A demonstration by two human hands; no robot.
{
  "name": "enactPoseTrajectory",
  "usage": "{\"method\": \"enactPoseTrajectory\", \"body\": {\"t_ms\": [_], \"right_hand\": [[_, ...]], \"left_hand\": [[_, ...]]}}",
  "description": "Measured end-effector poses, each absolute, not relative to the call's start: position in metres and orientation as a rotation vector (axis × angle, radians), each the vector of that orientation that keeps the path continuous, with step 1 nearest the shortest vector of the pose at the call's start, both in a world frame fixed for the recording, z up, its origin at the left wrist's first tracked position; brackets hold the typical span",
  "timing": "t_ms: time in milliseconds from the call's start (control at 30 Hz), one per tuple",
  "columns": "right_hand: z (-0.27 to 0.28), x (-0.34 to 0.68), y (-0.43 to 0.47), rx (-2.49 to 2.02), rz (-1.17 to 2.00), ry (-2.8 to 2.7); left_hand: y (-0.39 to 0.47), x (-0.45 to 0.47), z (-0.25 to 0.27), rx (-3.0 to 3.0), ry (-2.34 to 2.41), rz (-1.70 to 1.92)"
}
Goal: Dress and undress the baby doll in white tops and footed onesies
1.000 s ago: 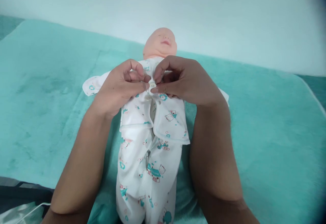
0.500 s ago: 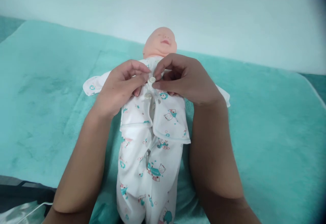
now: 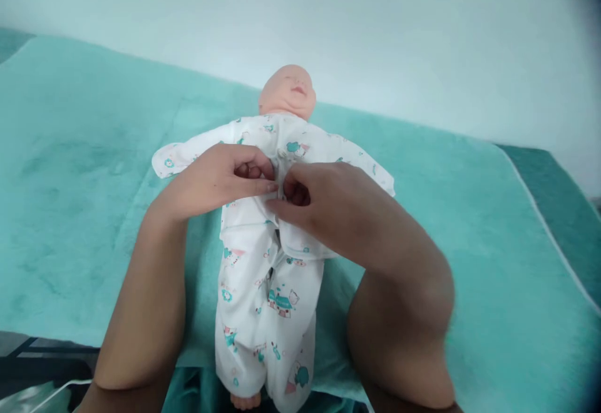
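Note:
A baby doll (image 3: 287, 91) lies on its back, head away from me, dressed in a white printed baby shirt (image 3: 323, 141) and matching white trousers (image 3: 244, 325). At the middle of the chest, my left hand (image 3: 220, 178) pinches the front edge of the shirt between thumb and fingers. Close beside it, my right hand (image 3: 323, 203) is closed on the other front edge, its fingers curled. The fingertips nearly meet over the shirt's opening and hide whatever fastener is there. Below them, the lower front edges hang slightly apart.
A green towel-like cover (image 3: 84, 181) spreads under the doll on both sides. Behind it rises a pale wall (image 3: 300, 12). At the lower left are a dark frame (image 3: 51, 363) and a clear plastic bag (image 3: 28, 397) with a white cord.
Both hands have moved down the shirt front, from an upper button to mid-chest. That button is now behind the hands' upper side, and the doll's foot has come into view.

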State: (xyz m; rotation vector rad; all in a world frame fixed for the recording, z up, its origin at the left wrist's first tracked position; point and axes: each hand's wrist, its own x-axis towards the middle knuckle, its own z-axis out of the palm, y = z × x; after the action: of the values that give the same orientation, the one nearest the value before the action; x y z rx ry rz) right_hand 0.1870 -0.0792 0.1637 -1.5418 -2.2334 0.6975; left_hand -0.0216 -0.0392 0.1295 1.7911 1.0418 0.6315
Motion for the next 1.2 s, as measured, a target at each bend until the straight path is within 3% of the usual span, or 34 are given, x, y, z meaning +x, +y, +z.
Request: {"method": "enactPoseTrajectory", "body": {"t_ms": [100, 267, 333, 500, 1200], "right_hand": [[0.161, 0.184, -0.085, -1.555, 0.697, -2.205], [0.135, 0.196, -0.082, -1.293, 1.291, -1.743], [0.119, 0.202, -0.085, -1.162, 1.383, -1.477], [0.100, 0.204, -0.094, -1.063, 1.382, -1.321], [0.105, 0.202, -0.091, -1.069, 1.381, -1.395]], "left_hand": [[-0.040, -0.021, 0.131, 1.844, 1.034, 0.612], [-0.043, -0.022, 0.136, 1.758, 0.898, 0.641], [-0.044, -0.020, 0.137, 1.706, 0.855, 0.606], [-0.044, -0.014, 0.134, 1.651, 0.806, 0.572], [-0.042, -0.008, 0.126, 1.546, 0.783, 0.622]]}}
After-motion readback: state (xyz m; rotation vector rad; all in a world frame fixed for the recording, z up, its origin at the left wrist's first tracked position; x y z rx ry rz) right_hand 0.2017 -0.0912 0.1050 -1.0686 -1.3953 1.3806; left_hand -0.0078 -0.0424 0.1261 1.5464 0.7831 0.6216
